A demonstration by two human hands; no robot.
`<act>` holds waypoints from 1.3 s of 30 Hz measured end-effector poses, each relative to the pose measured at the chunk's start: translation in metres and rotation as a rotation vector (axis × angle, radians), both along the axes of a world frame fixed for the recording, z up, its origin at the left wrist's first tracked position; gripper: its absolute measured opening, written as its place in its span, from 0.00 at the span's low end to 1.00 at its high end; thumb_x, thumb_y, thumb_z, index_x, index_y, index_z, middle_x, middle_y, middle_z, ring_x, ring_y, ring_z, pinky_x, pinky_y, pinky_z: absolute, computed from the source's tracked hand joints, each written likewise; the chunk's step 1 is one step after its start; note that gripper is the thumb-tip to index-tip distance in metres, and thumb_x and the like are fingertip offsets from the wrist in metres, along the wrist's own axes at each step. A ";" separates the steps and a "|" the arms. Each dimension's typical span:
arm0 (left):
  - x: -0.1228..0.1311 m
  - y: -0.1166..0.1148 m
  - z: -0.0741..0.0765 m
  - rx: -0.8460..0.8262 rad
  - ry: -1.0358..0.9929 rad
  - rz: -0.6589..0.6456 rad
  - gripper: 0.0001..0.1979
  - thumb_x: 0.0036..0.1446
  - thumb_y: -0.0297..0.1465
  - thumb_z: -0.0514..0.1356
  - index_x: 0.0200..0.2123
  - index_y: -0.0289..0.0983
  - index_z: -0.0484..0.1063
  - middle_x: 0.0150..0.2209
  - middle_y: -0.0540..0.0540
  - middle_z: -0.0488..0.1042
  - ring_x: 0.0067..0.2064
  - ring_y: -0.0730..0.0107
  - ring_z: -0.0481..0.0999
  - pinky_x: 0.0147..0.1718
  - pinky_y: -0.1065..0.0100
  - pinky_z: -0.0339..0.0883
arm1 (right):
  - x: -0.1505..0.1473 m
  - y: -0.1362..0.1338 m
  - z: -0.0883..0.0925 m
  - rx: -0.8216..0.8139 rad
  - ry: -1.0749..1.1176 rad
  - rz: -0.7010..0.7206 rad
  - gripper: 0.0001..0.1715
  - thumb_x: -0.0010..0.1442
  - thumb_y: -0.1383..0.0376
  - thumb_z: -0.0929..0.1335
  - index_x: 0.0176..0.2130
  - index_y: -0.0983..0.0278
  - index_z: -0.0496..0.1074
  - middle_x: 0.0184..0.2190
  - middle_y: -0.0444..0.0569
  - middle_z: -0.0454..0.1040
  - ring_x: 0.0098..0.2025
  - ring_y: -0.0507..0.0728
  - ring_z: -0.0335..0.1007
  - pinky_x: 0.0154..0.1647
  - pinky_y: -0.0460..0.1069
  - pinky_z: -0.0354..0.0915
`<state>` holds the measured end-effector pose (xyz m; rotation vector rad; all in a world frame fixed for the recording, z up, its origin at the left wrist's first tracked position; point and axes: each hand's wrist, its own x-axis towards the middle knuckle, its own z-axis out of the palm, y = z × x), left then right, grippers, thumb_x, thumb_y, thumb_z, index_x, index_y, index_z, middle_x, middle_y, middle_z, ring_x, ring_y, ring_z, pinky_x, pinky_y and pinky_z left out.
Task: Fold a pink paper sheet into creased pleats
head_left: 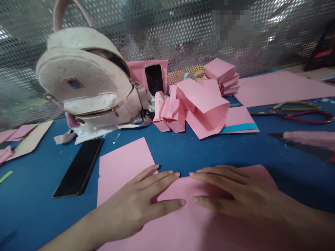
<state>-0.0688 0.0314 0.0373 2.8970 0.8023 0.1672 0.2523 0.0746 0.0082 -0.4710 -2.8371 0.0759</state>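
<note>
Two hands flat on a pink paper sheet

The left hand [141,202] and right hand [240,193] lie palm down on a pink sheet [178,226] at the near side of the blue table [178,153]. Left fingers are slightly spread, right fingers closer together, both thumbs apart; how hard they press I cannot tell. The fingertips meet the sheet's far edge, with a gap between the hands.

The backpack [86,76] carries a metal plate [74,83] too blurred to read. Its top gapes partly open, the contents too dark to make out. Beside it stand small paper bags [178,113] with handles, next to a larger folded paper piece [204,97].

A second pink sheet [125,157] lies by the left hand, a phone [78,169] beyond it. Blue tabletop runs between the hands and the bags. Scissors [278,111] and a pink-handled tool [309,138] lie far right.
</note>
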 end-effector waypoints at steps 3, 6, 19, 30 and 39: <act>0.001 0.000 0.001 0.004 0.044 -0.001 0.45 0.49 0.10 0.48 0.69 0.45 0.55 0.70 0.35 0.52 0.72 0.56 0.48 0.64 0.40 0.53 | 0.000 0.000 -0.001 0.007 -0.010 -0.006 0.34 0.63 0.71 0.64 0.64 0.48 0.64 0.65 0.50 0.64 0.63 0.64 0.64 0.57 0.62 0.66; 0.001 0.000 0.001 -0.009 0.082 0.002 0.46 0.50 0.10 0.49 0.70 0.46 0.50 0.71 0.35 0.49 0.72 0.54 0.47 0.64 0.38 0.51 | 0.000 0.001 -0.001 0.019 -0.034 -0.002 0.34 0.64 0.71 0.65 0.65 0.48 0.63 0.65 0.49 0.65 0.63 0.64 0.64 0.58 0.61 0.66; 0.012 -0.014 0.001 0.236 0.097 -0.013 0.25 0.70 0.23 0.48 0.68 0.37 0.57 0.70 0.37 0.54 0.71 0.54 0.50 0.68 0.47 0.44 | -0.002 0.003 0.008 -0.013 -0.013 0.035 0.34 0.63 0.71 0.62 0.65 0.51 0.63 0.65 0.51 0.64 0.65 0.62 0.62 0.59 0.61 0.65; 0.025 -0.026 0.000 0.416 0.041 0.000 0.20 0.71 0.27 0.48 0.60 0.30 0.69 0.54 0.44 0.76 0.55 0.58 0.71 0.64 0.58 0.52 | -0.004 0.002 0.005 0.084 0.065 0.025 0.28 0.67 0.71 0.61 0.62 0.52 0.67 0.61 0.50 0.70 0.63 0.59 0.64 0.61 0.58 0.64; 0.034 -0.040 -0.003 0.553 0.058 0.032 0.19 0.68 0.23 0.47 0.53 0.31 0.75 0.50 0.45 0.78 0.49 0.60 0.74 0.54 0.60 0.62 | -0.002 0.001 0.009 0.038 0.141 -0.032 0.17 0.71 0.66 0.61 0.48 0.55 0.77 0.58 0.44 0.73 0.61 0.59 0.65 0.60 0.56 0.63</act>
